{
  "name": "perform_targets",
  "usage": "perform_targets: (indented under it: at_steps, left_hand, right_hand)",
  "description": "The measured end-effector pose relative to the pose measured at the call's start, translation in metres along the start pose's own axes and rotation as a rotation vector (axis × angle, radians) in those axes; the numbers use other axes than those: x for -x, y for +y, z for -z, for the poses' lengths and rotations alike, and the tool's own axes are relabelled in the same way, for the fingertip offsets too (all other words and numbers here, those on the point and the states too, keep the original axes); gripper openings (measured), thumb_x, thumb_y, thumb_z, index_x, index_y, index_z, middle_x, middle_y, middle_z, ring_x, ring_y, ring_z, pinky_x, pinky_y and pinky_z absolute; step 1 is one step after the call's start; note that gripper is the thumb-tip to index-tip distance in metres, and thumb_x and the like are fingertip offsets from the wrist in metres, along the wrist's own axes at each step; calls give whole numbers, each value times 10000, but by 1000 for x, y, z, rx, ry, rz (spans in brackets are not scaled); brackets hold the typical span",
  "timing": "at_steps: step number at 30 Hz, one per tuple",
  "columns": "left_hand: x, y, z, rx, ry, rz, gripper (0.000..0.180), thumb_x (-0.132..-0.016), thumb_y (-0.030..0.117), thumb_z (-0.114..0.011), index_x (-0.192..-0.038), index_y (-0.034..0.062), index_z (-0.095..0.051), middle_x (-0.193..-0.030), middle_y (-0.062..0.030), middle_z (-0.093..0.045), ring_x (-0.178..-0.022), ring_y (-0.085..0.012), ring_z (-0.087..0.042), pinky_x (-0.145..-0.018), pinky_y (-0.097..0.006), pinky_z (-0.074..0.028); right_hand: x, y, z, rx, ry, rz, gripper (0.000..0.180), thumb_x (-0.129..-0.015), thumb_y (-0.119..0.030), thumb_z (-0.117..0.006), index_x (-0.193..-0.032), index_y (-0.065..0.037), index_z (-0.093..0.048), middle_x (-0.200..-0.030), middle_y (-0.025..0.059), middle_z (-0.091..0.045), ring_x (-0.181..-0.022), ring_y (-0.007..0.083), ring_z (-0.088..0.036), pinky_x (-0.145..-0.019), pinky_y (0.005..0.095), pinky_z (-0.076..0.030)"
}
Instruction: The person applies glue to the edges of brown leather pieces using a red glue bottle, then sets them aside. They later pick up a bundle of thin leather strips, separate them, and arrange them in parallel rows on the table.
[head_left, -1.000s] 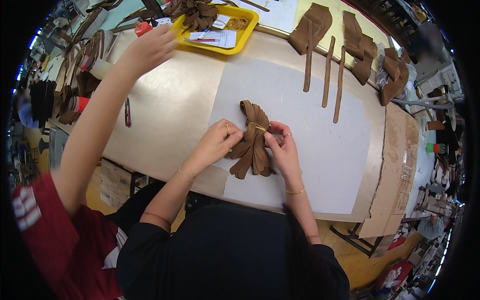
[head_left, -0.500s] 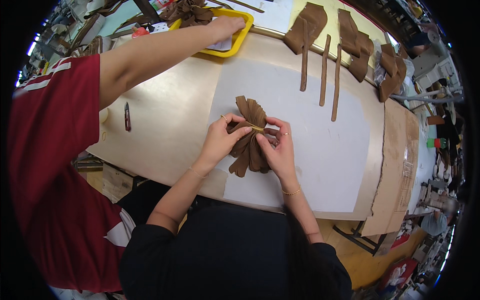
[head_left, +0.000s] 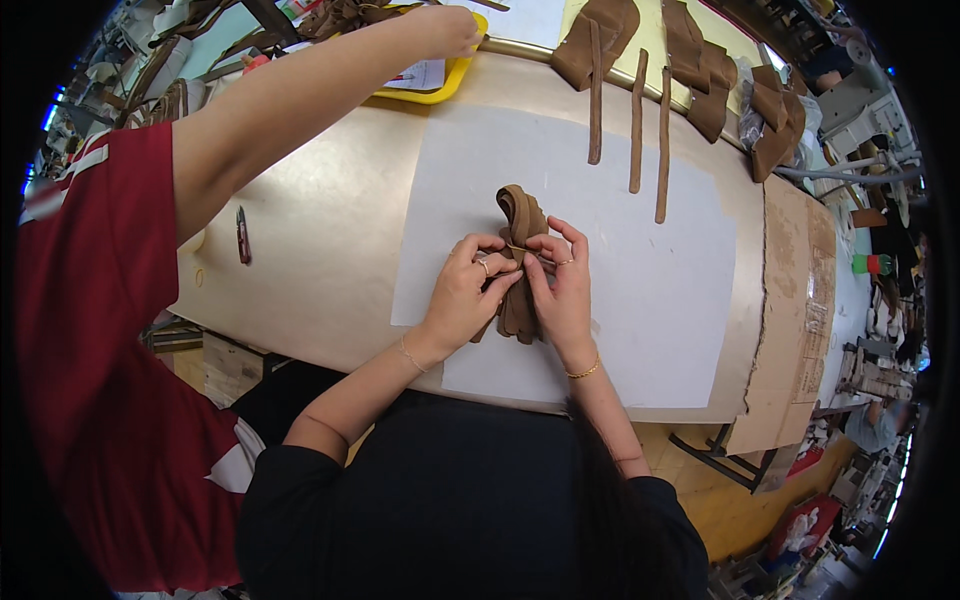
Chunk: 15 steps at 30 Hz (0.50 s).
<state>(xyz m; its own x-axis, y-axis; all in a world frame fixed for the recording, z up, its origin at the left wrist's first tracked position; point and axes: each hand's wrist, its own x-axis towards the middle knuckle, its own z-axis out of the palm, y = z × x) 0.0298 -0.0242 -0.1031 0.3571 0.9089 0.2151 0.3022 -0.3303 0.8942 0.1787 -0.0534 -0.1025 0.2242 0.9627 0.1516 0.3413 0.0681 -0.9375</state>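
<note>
A bundle of brown strips stands over the white sheet in front of me, its upper ends folded over in loops. A thin yellowish rubber band crosses its middle. My left hand grips the bundle from the left, fingertips closed at the band. From the right, my right hand pinches at the band with thumb and fingers, one finger raised. The fingers partly hide how the band runs round the strips.
Under the bundle lies a white sheet on the table. Three narrow brown strips and larger brown pieces lie at the far side. A co-worker's arm reaches over a yellow tray. Small red snips rest left, cardboard right.
The bundle has gone from fanned out sideways to narrower and more upright. My fingers have drawn closer together at the band. The co-worker's arm has shifted slightly farther over the tray.
</note>
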Motion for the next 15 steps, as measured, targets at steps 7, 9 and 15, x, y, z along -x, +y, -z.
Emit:
perform_targets:
  at_steps: [7,9,15]
  left_hand:
    - [-1,-6,0,-143,-62,-147,173,-861,130,-698,-988,13,-678,-1109,-126,-558,-926,-219,-590,-827,-310,-496]
    - [-4,-10,3,79,-60,-2,237,-908,161,-655,-1081,4,-617,-1108,-121,-560,-920,-205,-587,-838,-310,-494]
    - [-25,-25,21,1093,-191,756,315,-969,94,-556,-1253,13,-448,-1085,-93,-576,-880,-135,-583,-755,-291,-522]
  right_hand:
    - [-6,7,15,91,-129,-20,80,-885,-8,-616,-952,22,-584,-1277,142,-441,-886,217,-652,-744,313,-550]
    - [-11,6,17,76,-161,-53,69,-892,-16,-610,-930,27,-572,-1256,132,-448,-876,200,-637,-739,316,-539]
    - [-8,21,24,-224,-178,-129,102,-930,-53,-582,-1002,-20,-518,-1199,52,-449,-927,98,-527,-845,265,-482]
